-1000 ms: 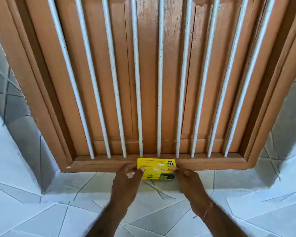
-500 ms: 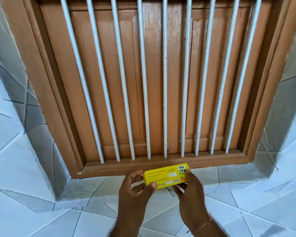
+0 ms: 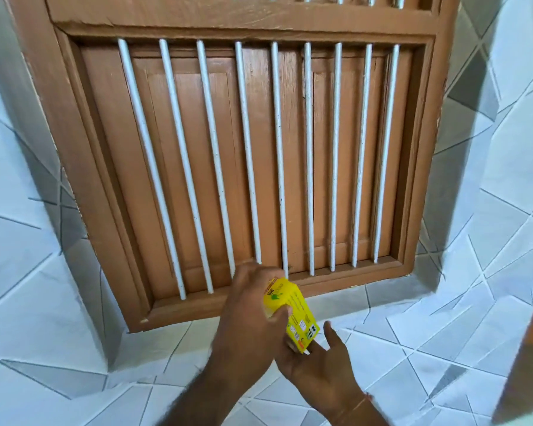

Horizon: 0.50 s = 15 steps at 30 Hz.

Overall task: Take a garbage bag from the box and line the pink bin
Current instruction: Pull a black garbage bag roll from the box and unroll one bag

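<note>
A small yellow box (image 3: 291, 315) with tiny printed pictures is held tilted, in front of the bottom of a brown wooden window (image 3: 243, 149). It is gripped near its top by the left hand (image 3: 250, 318). Its lower end is cupped by the right hand (image 3: 317, 361), fingers partly spread.
</note>
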### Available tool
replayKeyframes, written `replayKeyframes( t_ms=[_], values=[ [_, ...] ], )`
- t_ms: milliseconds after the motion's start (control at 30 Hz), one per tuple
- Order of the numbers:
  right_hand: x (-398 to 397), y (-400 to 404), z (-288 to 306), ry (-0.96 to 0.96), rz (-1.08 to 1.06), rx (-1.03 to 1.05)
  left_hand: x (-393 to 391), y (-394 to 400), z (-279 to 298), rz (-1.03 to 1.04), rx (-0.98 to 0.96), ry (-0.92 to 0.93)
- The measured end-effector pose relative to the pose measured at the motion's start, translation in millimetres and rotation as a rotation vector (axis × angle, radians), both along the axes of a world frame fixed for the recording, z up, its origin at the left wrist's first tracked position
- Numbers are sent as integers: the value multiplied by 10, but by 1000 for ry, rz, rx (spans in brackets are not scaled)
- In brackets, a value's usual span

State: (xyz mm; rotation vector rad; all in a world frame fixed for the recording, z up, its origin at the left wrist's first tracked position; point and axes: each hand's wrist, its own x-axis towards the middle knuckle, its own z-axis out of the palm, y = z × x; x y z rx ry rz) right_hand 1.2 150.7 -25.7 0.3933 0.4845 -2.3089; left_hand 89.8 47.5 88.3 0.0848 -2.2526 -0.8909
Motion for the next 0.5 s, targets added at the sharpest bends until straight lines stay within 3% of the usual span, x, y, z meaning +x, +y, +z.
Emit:
replayKeyframes(
  t_ms=[133,500],
  values=[
    [37,37,56,83,99,-145,12,136,238,-33,-73,14],
    [-290,360,26,127,235,-178,-128,-13,460,83,99,59]
  ],
)
